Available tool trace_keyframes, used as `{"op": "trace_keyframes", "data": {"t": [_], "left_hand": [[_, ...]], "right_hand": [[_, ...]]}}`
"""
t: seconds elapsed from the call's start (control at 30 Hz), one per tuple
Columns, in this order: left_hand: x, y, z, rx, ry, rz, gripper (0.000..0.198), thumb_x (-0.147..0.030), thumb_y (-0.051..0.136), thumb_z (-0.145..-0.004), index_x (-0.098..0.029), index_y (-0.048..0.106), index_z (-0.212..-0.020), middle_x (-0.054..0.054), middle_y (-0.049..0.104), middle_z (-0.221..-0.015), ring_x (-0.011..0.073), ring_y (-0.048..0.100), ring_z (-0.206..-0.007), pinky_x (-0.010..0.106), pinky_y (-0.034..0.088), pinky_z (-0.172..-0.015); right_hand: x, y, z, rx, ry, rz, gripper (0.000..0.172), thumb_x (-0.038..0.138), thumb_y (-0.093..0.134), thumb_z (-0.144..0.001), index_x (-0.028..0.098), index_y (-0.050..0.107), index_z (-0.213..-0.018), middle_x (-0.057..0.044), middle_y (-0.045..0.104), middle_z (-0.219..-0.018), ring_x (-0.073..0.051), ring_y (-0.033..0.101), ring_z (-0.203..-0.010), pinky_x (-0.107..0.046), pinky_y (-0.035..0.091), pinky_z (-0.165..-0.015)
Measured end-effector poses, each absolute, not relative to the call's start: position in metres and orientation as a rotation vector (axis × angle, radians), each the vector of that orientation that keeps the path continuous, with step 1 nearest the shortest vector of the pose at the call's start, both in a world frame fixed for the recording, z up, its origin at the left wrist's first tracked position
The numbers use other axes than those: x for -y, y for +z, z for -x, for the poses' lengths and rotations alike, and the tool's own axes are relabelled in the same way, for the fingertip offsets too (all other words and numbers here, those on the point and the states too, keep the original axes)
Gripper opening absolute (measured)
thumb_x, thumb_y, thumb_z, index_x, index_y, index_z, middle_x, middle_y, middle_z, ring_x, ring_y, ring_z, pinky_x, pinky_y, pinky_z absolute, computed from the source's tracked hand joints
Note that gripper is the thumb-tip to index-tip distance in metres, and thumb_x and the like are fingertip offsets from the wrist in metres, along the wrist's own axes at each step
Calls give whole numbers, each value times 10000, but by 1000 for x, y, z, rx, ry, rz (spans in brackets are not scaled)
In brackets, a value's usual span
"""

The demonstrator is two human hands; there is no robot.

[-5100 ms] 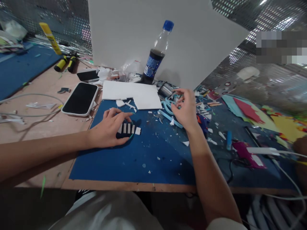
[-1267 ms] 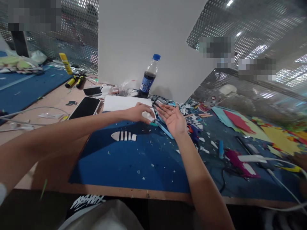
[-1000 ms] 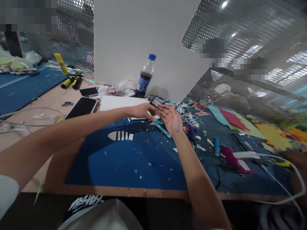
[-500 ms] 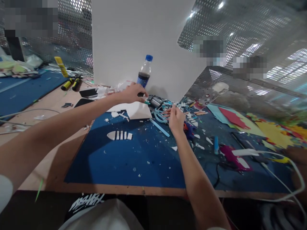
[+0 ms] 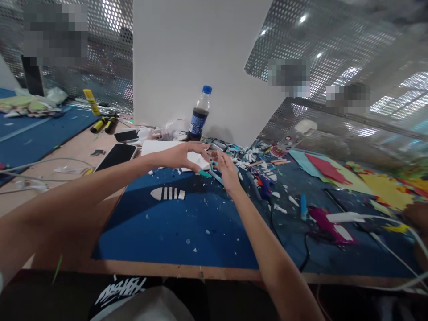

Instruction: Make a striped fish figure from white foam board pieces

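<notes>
My left hand [image 5: 191,155] is over the right end of the white sheets [image 5: 160,146], thumb and fingers apart, with a small teal piece [image 5: 205,173] at the thumb tip. Close to its fingertips is my right hand [image 5: 227,169], its fingers bent over a light-blue item [image 5: 216,176]; whether it grips this is hard to tell. In front of both hands, a white fish-like shape cut into several strips [image 5: 168,193] lies on the blue mat [image 5: 150,236].
A dark drink bottle [image 5: 198,118] stands behind the hands. Two phones lie at left, one being a black phone [image 5: 117,157]. Scraps [image 5: 264,165] cover the back right, beside a magenta glue gun [image 5: 329,226] with cables and coloured sheets [image 5: 326,169].
My left hand has moved lower and my right hand leftward, so they are now close together. The phone and white sheets show more, and the view has shifted slightly.
</notes>
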State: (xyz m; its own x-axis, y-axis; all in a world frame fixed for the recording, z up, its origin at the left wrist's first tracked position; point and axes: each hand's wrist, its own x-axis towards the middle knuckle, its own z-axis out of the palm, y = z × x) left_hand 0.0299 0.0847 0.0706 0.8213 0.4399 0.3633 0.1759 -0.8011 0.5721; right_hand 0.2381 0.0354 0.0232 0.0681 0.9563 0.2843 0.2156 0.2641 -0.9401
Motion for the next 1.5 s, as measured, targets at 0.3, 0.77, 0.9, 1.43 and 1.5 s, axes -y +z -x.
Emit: {"op": "trace_keyframes", "data": {"t": [0.3, 0.77, 0.9, 1.43, 1.5], "left_hand": [[-71, 60, -33, -261, 444, -2382, 337, -387, 745, -759, -301, 678, -1078, -43, 242, -1552, 300, 75, -1461, 539, 246, -1137], [-31, 27, 3, -740, 1248, -2309, 254, -358, 675, -828, -179, 650, -1007, 94, 618, -1040, 185, 618, -918, 302, 561, -740], [-27, 10, 6, -781, 1345, -2217, 237, -351, 665, -840, -183, 649, -1007, 80, 600, -1009, 169, 613, -908, 283, 567, -730], [-6, 6, 0, -746, 1405, -2007, 199, -270, 653, -857, -194, 625, -1038, 85, 558, -1077, 111, 556, -736, 252, 547, -615], [-4, 5, 0, -745, 1454, -1998, 191, -259, 656, -854, -193, 625, -1030, 89, 560, -1088, 110, 556, -728, 250, 543, -606]], "right_hand": [[-30, 24, -227, 1384, 872, 1187, 456, 673, 562, -727, 218, 541, -704, 4, 608, -657, -122, 537, -557, -253, 444, -514], [-38, 30, -275, 1597, 221, 1539, 181, 337, 599, -773, 225, 681, -657, -25, 714, -715, -211, 661, -758, -375, 477, -794], [-35, 28, -273, 1615, 91, 1584, 236, 378, 569, -807, 213, 734, -773, -51, 726, -734, -218, 671, -734, -378, 503, -739], [-37, 31, -287, 1695, -176, 1690, 402, 356, 413, -915, 173, 608, -1215, -134, 695, -1063, -250, 672, -921, -422, 536, -820], [-34, 39, -285, 1760, -321, 1686, 514, 321, 451, -890, 194, 443, -1388, -146, 508, -1383, -280, 540, -1201, -454, 468, -948]]}}
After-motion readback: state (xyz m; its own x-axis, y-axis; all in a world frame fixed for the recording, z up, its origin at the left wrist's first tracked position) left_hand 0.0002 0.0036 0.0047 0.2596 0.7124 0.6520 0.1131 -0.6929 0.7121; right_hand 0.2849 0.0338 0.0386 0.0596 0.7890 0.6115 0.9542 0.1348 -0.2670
